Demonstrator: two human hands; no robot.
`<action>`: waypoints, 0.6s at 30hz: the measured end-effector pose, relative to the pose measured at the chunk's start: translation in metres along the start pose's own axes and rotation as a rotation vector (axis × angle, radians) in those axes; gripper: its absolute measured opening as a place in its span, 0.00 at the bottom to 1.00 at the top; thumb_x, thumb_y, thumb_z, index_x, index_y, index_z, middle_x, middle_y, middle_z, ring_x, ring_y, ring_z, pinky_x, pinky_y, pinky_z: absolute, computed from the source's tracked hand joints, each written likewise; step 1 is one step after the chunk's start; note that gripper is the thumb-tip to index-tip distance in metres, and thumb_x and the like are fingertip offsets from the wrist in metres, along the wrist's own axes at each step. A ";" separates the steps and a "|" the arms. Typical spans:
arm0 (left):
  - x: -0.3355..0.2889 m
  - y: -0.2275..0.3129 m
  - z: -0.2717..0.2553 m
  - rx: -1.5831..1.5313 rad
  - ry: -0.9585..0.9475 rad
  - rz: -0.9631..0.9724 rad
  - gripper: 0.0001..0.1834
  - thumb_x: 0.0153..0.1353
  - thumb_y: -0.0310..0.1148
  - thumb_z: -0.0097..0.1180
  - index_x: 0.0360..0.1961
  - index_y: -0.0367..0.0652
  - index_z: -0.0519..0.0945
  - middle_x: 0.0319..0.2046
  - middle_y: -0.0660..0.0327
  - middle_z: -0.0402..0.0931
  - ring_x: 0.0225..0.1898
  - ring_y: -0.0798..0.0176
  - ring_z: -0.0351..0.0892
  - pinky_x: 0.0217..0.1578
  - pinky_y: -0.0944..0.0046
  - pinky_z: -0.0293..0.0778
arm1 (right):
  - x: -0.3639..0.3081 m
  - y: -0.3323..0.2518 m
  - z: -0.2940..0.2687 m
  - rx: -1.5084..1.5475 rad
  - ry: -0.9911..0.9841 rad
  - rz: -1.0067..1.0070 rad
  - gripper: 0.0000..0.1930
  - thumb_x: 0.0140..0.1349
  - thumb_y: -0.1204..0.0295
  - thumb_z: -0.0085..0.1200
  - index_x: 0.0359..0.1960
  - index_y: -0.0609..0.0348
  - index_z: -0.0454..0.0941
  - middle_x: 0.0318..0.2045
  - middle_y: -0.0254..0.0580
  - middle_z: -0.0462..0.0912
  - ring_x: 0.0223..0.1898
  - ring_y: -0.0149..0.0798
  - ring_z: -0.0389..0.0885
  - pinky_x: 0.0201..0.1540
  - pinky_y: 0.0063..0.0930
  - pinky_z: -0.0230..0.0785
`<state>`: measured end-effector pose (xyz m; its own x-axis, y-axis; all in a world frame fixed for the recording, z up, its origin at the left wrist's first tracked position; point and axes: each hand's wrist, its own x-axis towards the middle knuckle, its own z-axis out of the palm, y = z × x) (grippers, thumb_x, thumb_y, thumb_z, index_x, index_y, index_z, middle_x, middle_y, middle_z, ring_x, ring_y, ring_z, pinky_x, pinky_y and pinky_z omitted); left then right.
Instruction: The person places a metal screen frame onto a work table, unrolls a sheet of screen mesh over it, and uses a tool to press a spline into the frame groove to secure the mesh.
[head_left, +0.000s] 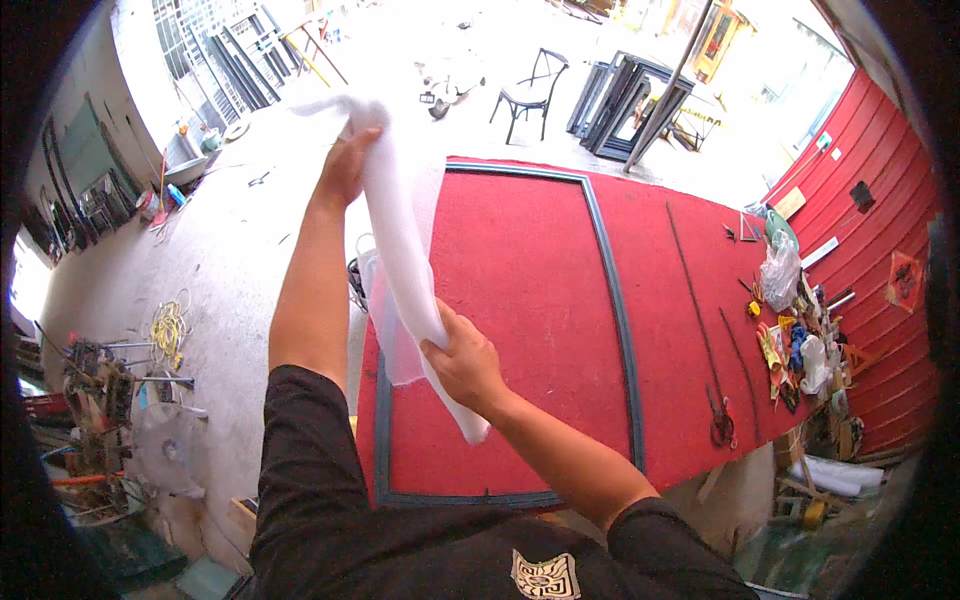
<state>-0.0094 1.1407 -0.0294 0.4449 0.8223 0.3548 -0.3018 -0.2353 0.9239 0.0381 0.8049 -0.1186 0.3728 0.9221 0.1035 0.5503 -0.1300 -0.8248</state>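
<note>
A long roll of white, see-through sheeting (pixel 398 215) hangs at a slant in front of me, above the left side of a red-covered table (pixel 520 260). My left hand (pixel 350 165) is closed round its far upper part. Lower down, near the near end, my right hand (pixel 465 360) grips the same roll, thumb across it. A loose flap of the sheeting droops to the left of the right hand. Beneath, a dark grey rectangular frame (pixel 617 320) lies flat on the red cover; the roll and flap hide part of its left side.
Two thin dark rods (pixel 692 285) and red-handled scissors or shears (pixel 722 425) lie right of the frame. Gloves, bags and tools crowd the table's right edge. Left, a yellow cord coil (pixel 170 325) sits on the floor. A black chair (pixel 530 95) and stacked frames (pixel 625 105) stand beyond.
</note>
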 end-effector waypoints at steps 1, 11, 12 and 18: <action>-0.002 -0.011 0.006 -0.046 -0.005 -0.053 0.38 0.70 0.40 0.60 0.77 0.36 0.64 0.65 0.47 0.73 0.67 0.48 0.72 0.69 0.52 0.72 | -0.001 0.007 -0.001 0.009 -0.004 0.025 0.34 0.69 0.65 0.58 0.78 0.39 0.65 0.54 0.55 0.84 0.55 0.63 0.85 0.58 0.58 0.75; -0.068 -0.244 -0.032 -0.542 0.071 -0.755 0.26 0.72 0.40 0.58 0.62 0.29 0.75 0.51 0.44 0.84 0.49 0.44 0.85 0.54 0.45 0.83 | -0.048 0.018 -0.023 0.236 -0.262 0.332 0.33 0.67 0.67 0.59 0.75 0.43 0.71 0.58 0.59 0.86 0.60 0.58 0.85 0.64 0.48 0.74; -0.084 -0.250 -0.019 -0.573 0.088 -0.782 0.27 0.72 0.41 0.58 0.63 0.30 0.76 0.52 0.45 0.84 0.50 0.44 0.85 0.56 0.45 0.82 | -0.056 0.025 -0.028 0.274 -0.267 0.391 0.33 0.68 0.67 0.59 0.76 0.43 0.71 0.58 0.59 0.86 0.60 0.57 0.85 0.64 0.47 0.74; -0.098 -0.261 -0.028 -0.545 0.289 -0.724 0.28 0.72 0.41 0.59 0.63 0.29 0.75 0.56 0.44 0.82 0.55 0.44 0.83 0.62 0.46 0.77 | -0.050 0.006 -0.066 0.032 -0.370 0.369 0.33 0.68 0.66 0.59 0.76 0.43 0.70 0.60 0.56 0.85 0.63 0.55 0.84 0.66 0.47 0.73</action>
<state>0.0024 1.1356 -0.3093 0.4744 0.7869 -0.3945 -0.4185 0.5959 0.6853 0.0720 0.7342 -0.0920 0.2459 0.8849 -0.3956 0.4066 -0.4646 -0.7866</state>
